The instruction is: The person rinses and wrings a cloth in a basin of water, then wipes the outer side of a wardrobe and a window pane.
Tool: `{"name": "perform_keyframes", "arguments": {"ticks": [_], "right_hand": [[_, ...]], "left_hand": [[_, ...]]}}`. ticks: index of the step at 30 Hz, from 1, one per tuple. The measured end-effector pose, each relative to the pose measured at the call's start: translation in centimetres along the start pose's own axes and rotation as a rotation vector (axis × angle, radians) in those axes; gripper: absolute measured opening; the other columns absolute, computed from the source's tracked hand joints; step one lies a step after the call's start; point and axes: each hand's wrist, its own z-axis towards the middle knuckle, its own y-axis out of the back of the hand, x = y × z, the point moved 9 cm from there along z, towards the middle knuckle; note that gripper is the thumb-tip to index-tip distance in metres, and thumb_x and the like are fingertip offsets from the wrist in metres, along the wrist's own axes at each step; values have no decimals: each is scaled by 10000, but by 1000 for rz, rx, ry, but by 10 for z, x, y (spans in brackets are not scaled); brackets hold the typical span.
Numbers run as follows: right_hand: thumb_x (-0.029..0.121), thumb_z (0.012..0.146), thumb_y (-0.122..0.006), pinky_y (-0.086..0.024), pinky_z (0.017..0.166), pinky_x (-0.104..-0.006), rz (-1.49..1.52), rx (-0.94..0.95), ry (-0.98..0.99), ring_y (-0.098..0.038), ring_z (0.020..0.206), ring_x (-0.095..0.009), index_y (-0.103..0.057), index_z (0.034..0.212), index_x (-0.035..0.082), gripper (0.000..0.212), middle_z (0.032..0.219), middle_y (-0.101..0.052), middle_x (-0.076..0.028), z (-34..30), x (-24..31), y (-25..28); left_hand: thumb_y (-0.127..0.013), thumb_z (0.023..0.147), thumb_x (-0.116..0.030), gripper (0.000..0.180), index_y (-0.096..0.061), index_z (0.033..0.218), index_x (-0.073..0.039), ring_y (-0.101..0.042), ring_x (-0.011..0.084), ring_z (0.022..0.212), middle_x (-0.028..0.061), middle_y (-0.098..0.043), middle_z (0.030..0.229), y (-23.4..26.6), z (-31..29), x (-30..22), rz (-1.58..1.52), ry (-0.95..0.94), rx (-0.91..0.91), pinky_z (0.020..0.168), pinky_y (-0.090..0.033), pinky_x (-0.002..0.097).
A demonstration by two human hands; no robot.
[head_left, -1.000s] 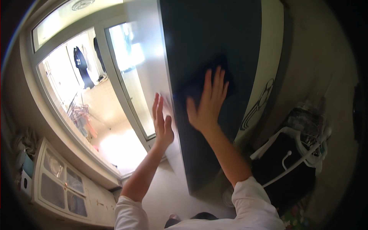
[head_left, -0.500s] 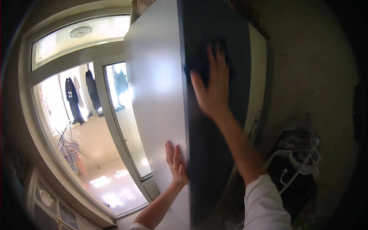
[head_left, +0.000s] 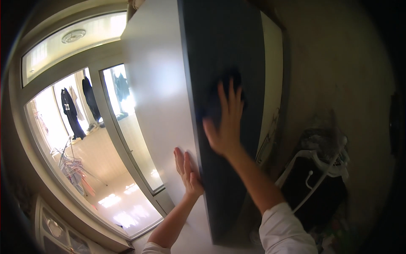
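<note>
Head view: dark cloth (head_left: 235,80) on tall cabinet (head_left: 163,80)

Far left, low: cupboard (head_left: 69,240), pale, glazed doors. Above it, behind framed glass: dark garments (head_left: 71,112), hanging; clustered hangers (head_left: 71,164).

Centre left: cabinet's pale side, long axis upright, top leaning slightly left. Left hand (head_left: 188,172): against the pale side, near its front edge; fingers extended upward, thumb close by. Grip unclosed, nothing visible held.

Centre: cabinet's dark face. Cloth: against this face, under the right hand (head_left: 226,127), showing past the fingertips; outline blurred into the panel, long axis and direction cannot be told. Right-hand grip wide: palm toward the face, fingers up and slightly parted, thumb well out to the left, laid over the cloth.

Right: white hanger (head_left: 316,179), slanting, before a black item (head_left: 296,175).
</note>
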Motion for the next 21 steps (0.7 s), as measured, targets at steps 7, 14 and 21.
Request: {"name": "perform_keyframes", "arguments": {"ticks": [7,14,21], "right_hand": [[635,895,-505,-81,1120,-725,99,208,-337,-61,1456,-586,-146,1580,33,980,1603,-74,-335,-314,-36,-16],[441,784,-747,-143,1108,-733,-13,130,-209,-62,1464,-562,-140,1592,100,1066,1617,-29,-301,-98,-55,1],[726,917,-411,-129,1167,-655,30,-37,-237,-140,1494,-461,-196,1581,102,936,1638,-164,-204,199,-42,36]], "left_hand": [[-184,1043,-421,640,-329,1543,-50,-139,366,1524,205,-198,1634,-13,4,6,-94,8,4,1218,-96,497],[-177,1042,-507,692,-245,1576,-73,-62,326,1539,175,-108,1659,-8,-1,7,-51,48,63,1229,-56,466],[-203,1027,-500,703,-215,1582,-69,-44,301,1543,149,-97,1664,-10,1,9,-71,44,66,1233,-38,473]]}}
